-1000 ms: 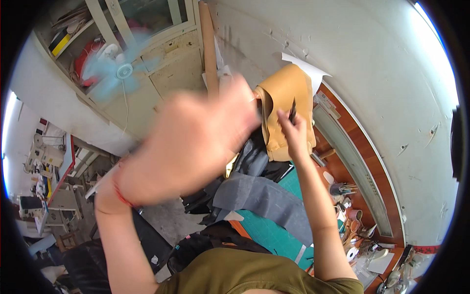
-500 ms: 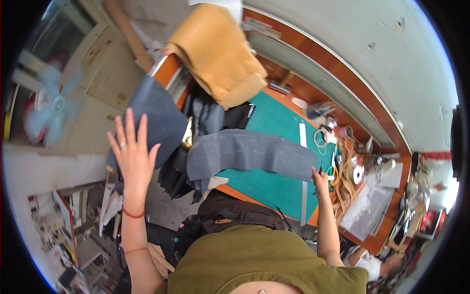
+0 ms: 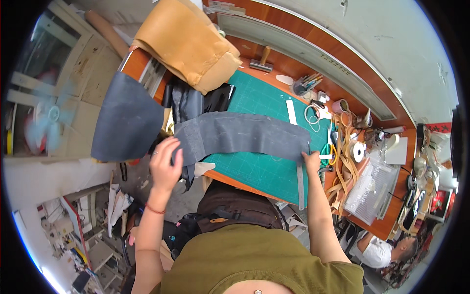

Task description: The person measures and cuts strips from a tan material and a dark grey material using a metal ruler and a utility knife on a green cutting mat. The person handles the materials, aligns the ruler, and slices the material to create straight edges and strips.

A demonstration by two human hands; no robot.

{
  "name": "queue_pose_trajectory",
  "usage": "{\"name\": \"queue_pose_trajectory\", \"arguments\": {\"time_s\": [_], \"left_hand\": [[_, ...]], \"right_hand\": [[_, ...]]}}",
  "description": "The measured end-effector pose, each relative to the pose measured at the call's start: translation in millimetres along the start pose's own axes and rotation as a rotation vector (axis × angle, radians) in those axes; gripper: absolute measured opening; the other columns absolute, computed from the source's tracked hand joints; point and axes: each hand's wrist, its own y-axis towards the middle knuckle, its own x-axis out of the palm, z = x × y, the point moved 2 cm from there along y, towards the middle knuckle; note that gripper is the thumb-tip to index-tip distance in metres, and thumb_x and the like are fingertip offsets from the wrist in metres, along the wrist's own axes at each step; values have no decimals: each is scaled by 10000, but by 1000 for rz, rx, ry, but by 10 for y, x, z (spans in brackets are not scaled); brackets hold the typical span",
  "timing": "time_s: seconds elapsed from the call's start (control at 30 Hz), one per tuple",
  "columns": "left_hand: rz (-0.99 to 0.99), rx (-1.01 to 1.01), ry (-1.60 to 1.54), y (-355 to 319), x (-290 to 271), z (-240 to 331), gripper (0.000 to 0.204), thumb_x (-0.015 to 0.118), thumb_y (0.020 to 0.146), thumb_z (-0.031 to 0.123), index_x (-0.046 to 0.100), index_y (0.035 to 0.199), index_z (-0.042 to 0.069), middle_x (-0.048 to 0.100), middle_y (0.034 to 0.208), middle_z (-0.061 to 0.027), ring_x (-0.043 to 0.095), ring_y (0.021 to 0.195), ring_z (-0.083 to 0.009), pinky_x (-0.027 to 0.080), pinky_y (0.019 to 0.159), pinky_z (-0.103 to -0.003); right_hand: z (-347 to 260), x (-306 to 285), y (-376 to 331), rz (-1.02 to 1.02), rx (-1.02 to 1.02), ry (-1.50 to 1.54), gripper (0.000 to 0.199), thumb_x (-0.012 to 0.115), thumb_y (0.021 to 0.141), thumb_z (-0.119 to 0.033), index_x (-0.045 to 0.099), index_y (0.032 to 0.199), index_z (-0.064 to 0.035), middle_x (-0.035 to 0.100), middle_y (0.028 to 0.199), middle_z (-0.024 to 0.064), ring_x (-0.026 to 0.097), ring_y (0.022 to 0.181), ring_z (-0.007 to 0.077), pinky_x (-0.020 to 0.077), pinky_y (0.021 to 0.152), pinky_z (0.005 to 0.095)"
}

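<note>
Two hands point(image 3: 165, 164) seemingly press one grey leather sheet point(image 3: 245, 134) flat.

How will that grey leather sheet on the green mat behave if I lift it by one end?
Probably floppy: the grey sheet already bends and droops off the mat edge under the left hand. Likely light for its size, since it looks thin. It should not roll, lying flat near the right hand.

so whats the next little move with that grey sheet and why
Probably smooth the grey leather sheet flat onto the green cutting mat. The left hand lies on its left end, which hangs off the bench edge, while the right hand pins the right end beside the metal ruler, so the sheet is not yet squared.
</note>
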Motion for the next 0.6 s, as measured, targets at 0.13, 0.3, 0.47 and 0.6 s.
{"name": "queue_pose_trajectory", "arguments": {"time_s": [0.13, 0.3, 0.47, 0.6], "left_hand": [[-158, -296, -97, -471, 318, -53, 204, 692, 863, 45, 667, 1062, 8, 687, 1048, -153, 674, 996, -345, 531, 852, -394], [-222, -35, -128, -292, 318, 512, 311, 727, 837, 62, 662, 1138, 23, 683, 1148, -151, 661, 1071, -348, 523, 917, -408], [-212, 592, -180, 775, 82, 1933, 769, 822, 733, 105, 501, 1431, 92, 427, 1553, -139, 390, 1444, -352, 306, 1183, -491], [-153, 745, -12, 1149, -311, 2721, 699, 839, 708, 151, 561, 1348, 98, 670, 1188, -82, 629, 1131, -265, 389, 1104, -463]], "right_hand": [[133, 32, 198, -101, -68, 114, 301, 850, 729, -263, 697, 871, -46, 732, 847, 153, 709, 846, 340, 542, 781, 446], [-765, -785, -314, -352, -420, 780, 168, 765, 823, -80, 598, 839, -64, 542, 699, -36, 514, 650, 61, 398, 580, 260], [-1786, -2550, -1465, -401, -1126, 833, 187, 798, 803, -12, 729, 973, -44, 655, 811, -62, 349, 562, 6, 296, 509, 197], [-2001, -3348, -1912, -149, -1589, 820, 189, 808, 776, 14, 735, 936, -55, 688, 805, 12, 560, 661, 66, 433, 588, 227]]}}
